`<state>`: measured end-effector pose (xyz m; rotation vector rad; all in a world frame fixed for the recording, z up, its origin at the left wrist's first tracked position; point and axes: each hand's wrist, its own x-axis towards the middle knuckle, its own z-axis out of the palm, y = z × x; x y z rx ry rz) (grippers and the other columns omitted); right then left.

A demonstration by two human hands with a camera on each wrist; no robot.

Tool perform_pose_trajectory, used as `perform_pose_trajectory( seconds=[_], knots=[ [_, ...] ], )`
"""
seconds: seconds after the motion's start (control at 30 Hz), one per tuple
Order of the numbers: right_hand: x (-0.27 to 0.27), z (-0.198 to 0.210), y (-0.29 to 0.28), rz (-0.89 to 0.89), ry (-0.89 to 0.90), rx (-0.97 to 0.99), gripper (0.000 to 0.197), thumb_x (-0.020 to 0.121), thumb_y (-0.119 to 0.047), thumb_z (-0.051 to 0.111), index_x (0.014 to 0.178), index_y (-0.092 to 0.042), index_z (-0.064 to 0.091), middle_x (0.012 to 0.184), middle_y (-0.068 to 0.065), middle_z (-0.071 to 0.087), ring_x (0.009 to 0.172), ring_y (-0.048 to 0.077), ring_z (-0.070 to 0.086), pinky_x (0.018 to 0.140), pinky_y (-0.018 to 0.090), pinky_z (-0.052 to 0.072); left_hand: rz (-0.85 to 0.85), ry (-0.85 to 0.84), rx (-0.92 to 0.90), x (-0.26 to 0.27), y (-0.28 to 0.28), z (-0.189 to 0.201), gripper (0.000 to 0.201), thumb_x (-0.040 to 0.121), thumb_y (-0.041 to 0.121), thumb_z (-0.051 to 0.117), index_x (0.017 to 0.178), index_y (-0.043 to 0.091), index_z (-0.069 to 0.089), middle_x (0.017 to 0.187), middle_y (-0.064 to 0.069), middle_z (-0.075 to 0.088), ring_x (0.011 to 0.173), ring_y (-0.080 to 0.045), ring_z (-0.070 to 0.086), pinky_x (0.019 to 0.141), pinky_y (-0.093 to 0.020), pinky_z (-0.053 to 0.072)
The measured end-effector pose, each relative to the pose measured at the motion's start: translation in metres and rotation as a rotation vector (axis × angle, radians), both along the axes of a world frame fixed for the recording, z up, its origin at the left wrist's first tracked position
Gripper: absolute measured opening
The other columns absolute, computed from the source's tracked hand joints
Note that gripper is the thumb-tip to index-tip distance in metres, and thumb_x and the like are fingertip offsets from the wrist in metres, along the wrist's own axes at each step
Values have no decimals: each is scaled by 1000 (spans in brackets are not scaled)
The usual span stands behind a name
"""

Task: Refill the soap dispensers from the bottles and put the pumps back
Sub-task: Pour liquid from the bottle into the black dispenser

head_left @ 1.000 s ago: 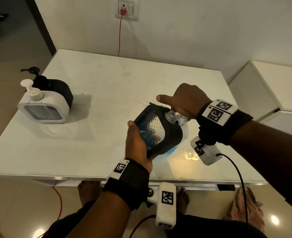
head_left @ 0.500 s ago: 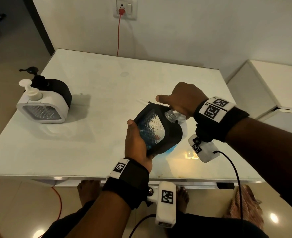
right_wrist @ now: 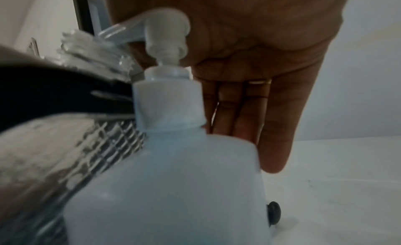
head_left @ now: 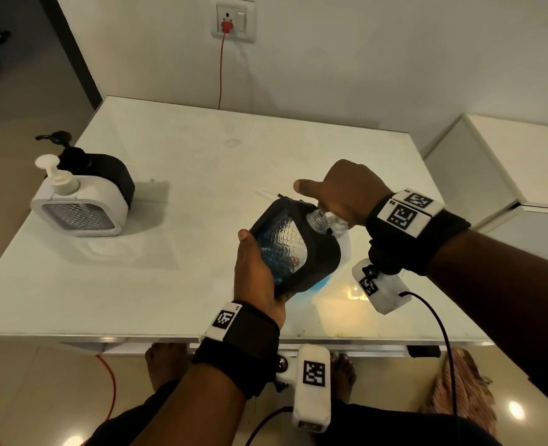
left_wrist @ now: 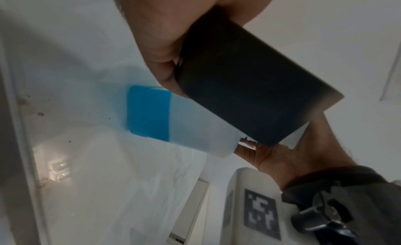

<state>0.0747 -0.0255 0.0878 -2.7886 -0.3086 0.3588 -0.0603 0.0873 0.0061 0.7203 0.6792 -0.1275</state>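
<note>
My left hand [head_left: 256, 272] grips a black soap dispenser [head_left: 301, 249] from below and tilts it to the right, above the table's front edge. Its clear threaded neck [head_left: 316, 217] has no pump on it and leans against the spout of a white refill bottle [head_left: 345, 249] holding blue liquid [left_wrist: 147, 111]. My right hand [head_left: 343, 191] rests palm-down on the bottle's white pump head [right_wrist: 165, 29], with the fingers [right_wrist: 273, 128] straight behind it. The bottle stands on the table, mostly hidden by the dispenser in the head view.
At the left of the white table [head_left: 201, 175] stand a white dispenser [head_left: 79, 204] and a black one [head_left: 111, 175] behind it, both with pumps on. A white cabinet [head_left: 491, 162] sits to the right. A red cord hangs from the wall socket [head_left: 232, 22].
</note>
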Motion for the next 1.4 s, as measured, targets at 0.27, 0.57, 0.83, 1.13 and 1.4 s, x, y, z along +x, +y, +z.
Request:
perform_pose_trajectory(
  seconds=[0.27, 0.57, 0.83, 1.13, 1.4],
  knots=[
    [5, 0, 1, 76, 27, -4, 97, 54, -96, 22, 69, -9, 62, 62, 5, 61, 65, 23, 61, 87, 44, 53, 4, 11, 9, 0, 0, -3, 58, 104, 70, 30, 139, 35, 60, 135, -9, 67, 118, -35, 67, 78, -43, 64],
    [4, -1, 1, 24, -63, -32, 64, 91, -64, 55, 57, -11, 46, 56, 3, 49, 56, 20, 49, 68, 37, 41, -14, 10, 3, 1, 0, -4, 59, 104, 70, 29, 141, 35, 59, 135, -9, 67, 118, -35, 67, 83, -44, 62],
    [8, -1, 0, 47, 74, 16, 93, 66, -92, 30, 75, -7, 68, 73, 5, 70, 74, 22, 66, 89, 44, 54, 1, 8, 6, 1, -1, -6, 60, 103, 71, 30, 139, 35, 61, 134, -9, 69, 118, -36, 68, 83, -47, 64],
    [6, -5, 0, 11, -60, -11, 57, 91, -60, 53, 63, -11, 55, 68, 6, 62, 71, 28, 61, 74, 39, 50, 4, 6, 3, 0, -1, -4, 58, 104, 69, 30, 140, 34, 60, 134, -9, 68, 118, -35, 68, 74, -41, 64],
    [8, -3, 0, 46, 10, 46, 78, 87, -79, 41, 74, -7, 69, 79, 6, 73, 80, 25, 68, 92, 47, 51, 2, 6, 2, 0, 1, -3, 59, 104, 70, 29, 140, 35, 60, 134, -9, 68, 118, -34, 68, 76, -41, 64]
  ],
)
